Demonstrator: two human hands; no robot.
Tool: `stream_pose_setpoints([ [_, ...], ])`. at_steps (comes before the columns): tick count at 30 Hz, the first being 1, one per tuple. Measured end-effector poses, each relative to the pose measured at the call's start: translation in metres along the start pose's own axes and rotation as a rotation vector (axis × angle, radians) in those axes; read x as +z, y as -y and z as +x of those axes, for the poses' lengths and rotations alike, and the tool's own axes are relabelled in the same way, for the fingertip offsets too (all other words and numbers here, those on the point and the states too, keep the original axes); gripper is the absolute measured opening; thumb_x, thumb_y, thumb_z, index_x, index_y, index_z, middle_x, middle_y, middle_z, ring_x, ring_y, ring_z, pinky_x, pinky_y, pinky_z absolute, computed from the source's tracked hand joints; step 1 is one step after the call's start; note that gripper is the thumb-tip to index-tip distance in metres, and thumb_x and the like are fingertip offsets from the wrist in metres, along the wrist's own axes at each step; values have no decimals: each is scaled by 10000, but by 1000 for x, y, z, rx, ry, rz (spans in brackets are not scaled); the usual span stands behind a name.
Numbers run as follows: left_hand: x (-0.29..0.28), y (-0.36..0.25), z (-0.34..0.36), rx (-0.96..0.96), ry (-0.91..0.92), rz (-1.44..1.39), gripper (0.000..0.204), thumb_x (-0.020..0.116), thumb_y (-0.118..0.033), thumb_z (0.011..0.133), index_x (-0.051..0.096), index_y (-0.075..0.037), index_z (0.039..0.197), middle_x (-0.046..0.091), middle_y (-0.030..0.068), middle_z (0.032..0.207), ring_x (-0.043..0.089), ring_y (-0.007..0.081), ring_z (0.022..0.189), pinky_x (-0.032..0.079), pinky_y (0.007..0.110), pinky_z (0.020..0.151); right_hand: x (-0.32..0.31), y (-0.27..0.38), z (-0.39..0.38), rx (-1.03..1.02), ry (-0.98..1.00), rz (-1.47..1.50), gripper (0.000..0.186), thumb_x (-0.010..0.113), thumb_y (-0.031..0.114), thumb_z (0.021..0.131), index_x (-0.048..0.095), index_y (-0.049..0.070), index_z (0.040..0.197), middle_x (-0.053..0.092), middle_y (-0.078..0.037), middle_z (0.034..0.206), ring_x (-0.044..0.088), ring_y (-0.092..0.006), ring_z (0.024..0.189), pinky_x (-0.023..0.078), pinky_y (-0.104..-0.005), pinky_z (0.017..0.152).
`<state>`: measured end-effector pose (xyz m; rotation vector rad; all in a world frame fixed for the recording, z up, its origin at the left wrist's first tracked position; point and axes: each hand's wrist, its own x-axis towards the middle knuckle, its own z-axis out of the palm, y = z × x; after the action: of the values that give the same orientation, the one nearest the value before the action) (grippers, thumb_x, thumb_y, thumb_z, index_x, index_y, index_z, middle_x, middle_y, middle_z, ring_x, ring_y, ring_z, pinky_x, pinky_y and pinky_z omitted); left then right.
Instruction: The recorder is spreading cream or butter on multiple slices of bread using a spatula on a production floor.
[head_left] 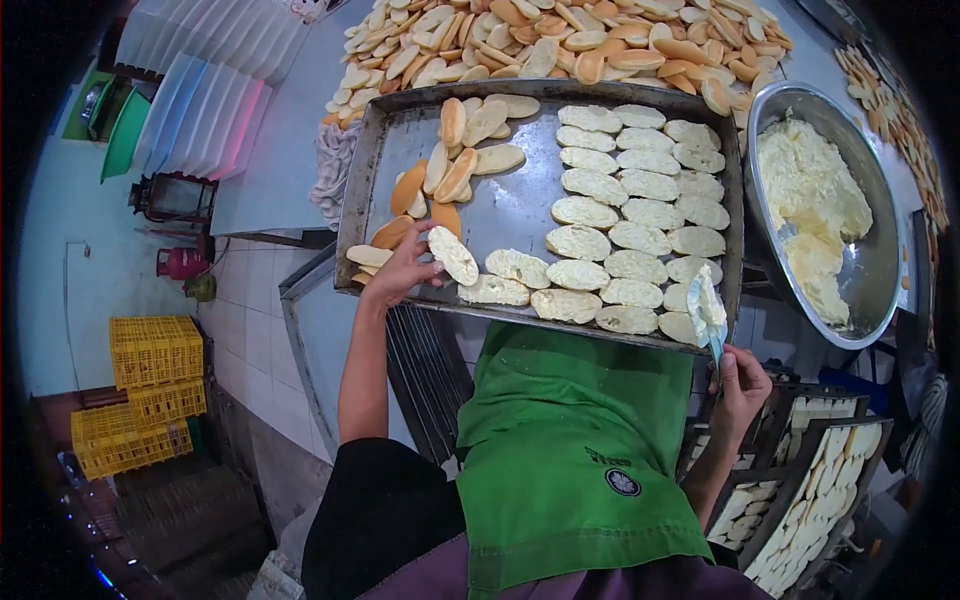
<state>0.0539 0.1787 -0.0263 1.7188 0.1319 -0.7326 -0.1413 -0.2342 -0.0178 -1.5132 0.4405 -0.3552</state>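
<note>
My left hand (400, 270) pinches an oval slice of bread (453, 256), pale cut face up, above the near left part of a worn metal baking tray (515, 205). In my right hand (742, 386) is a spatula (717, 342), its blade loaded with pale cream and held over the tray's near right corner. Rows of cream-spread bread slices (640, 236) fill the tray's right side and run along the near edge. Loose plain bread slices (484, 121), some brown side up, lie heaped on its left. Right of the tray, a steel bowl (872, 262) holds pale cream (812, 185).
A big pile of bread slices (560, 45) covers the table (285, 150) behind the tray. A crumpled cloth (332, 175) lies left of it. Racked trays of bread (815, 505) stand below right. Yellow crates (155, 355) and a red gas cylinder (178, 262) stand at left.
</note>
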Motion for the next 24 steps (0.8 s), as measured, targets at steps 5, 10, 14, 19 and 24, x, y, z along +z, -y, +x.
stream_pose_setpoints([
  [5, 1, -3, 7, -20, 155, 25, 624, 604, -37, 734, 263, -143, 1246, 450, 44, 1109, 483, 79, 802, 405, 170, 492, -5, -6, -2, 13, -2, 11, 154, 585, 102, 809, 601, -33, 882, 548, -35, 719, 455, -55, 516, 336, -167, 409],
  [10, 8, -6, 13, -20, 224, 34, 651, 641, -67, 714, 272, -143, 1244, 451, 20, 1124, 465, 32, 722, 375, 148, 447, -5, -4, -2, 31, -13, -5, 154, 584, 107, 812, 601, -30, 878, 549, -27, 702, 451, -52, 506, 335, -173, 405],
  [14, -5, -9, 12, 15, 146, 88, 664, 607, -52, 719, 265, -173, 1274, 478, 17, 1088, 486, 60, 791, 380, 149, 468, -6, -5, -1, 19, -6, -3, 148, 583, 102, 813, 602, -28, 879, 551, -25, 711, 450, -49, 508, 336, -172, 405],
  [19, -19, -4, 14, 20, -287, 340, 563, 567, -47, 773, 314, -151, 1265, 529, 29, 949, 471, 60, 658, 377, 180, 472, -4, -5, 1, 32, -8, 23, 145, 586, 99, 810, 603, -26, 881, 547, -25, 719, 468, -50, 524, 340, -171, 408],
  [24, -1, 5, 10, 441, -672, 1057, 293, 551, -92, 789, 490, -39, 1071, 560, 145, 896, 565, 266, 781, 442, 341, 698, -4, -5, 3, 27, -4, 3, 152, 590, 106, 809, 603, -26, 884, 548, -25, 717, 475, -54, 532, 340, -169, 411],
])
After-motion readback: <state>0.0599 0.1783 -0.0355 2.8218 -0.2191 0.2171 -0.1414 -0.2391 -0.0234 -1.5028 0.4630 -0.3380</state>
